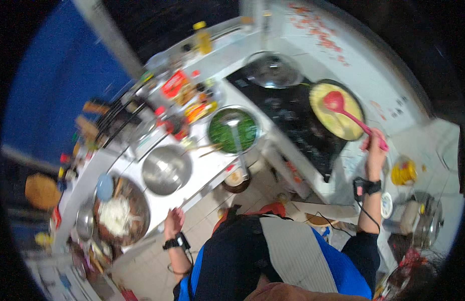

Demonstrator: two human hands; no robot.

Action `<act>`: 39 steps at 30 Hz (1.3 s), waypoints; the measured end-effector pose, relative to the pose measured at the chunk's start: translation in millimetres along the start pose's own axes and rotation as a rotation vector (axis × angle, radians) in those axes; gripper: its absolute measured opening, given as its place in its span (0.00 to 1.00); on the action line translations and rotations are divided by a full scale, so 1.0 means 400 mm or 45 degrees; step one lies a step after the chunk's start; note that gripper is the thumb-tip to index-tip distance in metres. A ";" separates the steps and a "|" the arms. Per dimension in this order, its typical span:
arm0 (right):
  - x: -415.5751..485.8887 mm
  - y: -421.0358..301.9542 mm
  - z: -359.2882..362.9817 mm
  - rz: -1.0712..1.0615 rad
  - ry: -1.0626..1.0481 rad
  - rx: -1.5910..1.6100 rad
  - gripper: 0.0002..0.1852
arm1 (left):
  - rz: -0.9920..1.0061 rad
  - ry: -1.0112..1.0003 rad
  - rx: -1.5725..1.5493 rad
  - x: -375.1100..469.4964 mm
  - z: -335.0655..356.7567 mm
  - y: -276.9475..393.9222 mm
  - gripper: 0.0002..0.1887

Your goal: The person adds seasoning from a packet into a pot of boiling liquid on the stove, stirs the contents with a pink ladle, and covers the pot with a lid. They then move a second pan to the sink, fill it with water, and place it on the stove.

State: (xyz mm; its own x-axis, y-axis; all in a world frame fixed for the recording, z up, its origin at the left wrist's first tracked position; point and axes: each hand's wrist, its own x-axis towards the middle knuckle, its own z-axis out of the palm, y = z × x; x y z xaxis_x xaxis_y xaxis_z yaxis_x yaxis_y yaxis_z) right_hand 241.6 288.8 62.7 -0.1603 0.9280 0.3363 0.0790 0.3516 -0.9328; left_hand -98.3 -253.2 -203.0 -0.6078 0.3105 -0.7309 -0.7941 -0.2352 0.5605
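Observation:
My right hand [375, 142] is closed around the handle of a red ladle [334, 101]. The ladle's bowl is over a dark-rimmed pan [362, 113] full of a pale yellow food [332, 122], perhaps egg; whether it touches the food is unclear. That pan sits at the right of a black glass cooktop [281, 113]. Near the front edge of the white counter [196, 175], my left hand [174, 222] hangs loosely with nothing seen in it; blur softens its fingers. Beyond it lie an empty steel bowl [167, 170] and a chopping board [140, 222] bearing shredded white food [115, 217].
A steel bowl of chopped greens [225, 137] has a metal ladle [238, 141] and chopsticks [208, 151] across it. A lidded pan [274, 69] occupies the cooktop's back. Seasoning packets [176, 84] and an oil bottle [203, 39] line the counter. A yellow container [404, 173] stands at right.

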 end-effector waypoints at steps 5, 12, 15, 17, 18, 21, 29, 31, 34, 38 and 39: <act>-0.153 -0.112 0.214 0.096 -0.169 0.306 0.14 | 0.074 -0.038 0.246 0.013 -0.048 0.061 0.27; -0.362 -0.210 0.508 0.399 -0.573 0.556 0.10 | -0.030 -0.081 0.331 0.120 -0.027 0.107 0.34; -0.436 -0.230 0.613 0.440 -0.751 0.575 0.08 | 0.008 -0.219 0.224 0.178 -0.012 0.111 0.32; -0.466 -0.237 0.661 0.510 -0.904 0.525 0.10 | -0.019 -0.238 0.126 0.213 0.002 0.119 0.29; -0.479 -0.235 0.688 0.452 -0.970 0.470 0.09 | 0.008 -0.263 0.141 0.226 0.006 0.121 0.27; -0.505 -0.239 0.732 0.439 -1.092 0.412 0.09 | 0.031 -0.274 0.160 0.252 0.011 0.131 0.22; -0.492 -0.262 0.748 0.407 -1.267 0.413 0.08 | 0.016 -0.273 0.147 0.224 0.003 0.161 0.27; -0.476 -0.269 0.738 0.399 -1.272 0.393 0.07 | 0.039 -0.255 0.229 0.178 0.001 0.167 0.28; -0.455 -0.281 0.722 0.364 -1.282 0.457 0.07 | 0.092 -0.202 0.303 0.089 0.000 0.176 0.26; -0.438 -0.298 0.712 0.341 -1.260 0.488 0.07 | 0.156 -0.228 0.331 -0.015 0.014 0.214 0.25; -0.435 -0.303 0.709 0.343 -1.254 0.523 0.07 | 0.191 -0.291 0.317 -0.036 0.018 0.226 0.24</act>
State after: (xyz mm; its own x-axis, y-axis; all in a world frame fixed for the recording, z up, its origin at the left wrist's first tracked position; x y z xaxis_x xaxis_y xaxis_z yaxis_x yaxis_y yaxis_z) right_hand -19.2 49.7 80.3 -0.9162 0.3993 0.0349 -0.0749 -0.0849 -0.9936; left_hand -161.4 -272.4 -139.0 -0.6791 0.4940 -0.5429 -0.6541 -0.0716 0.7530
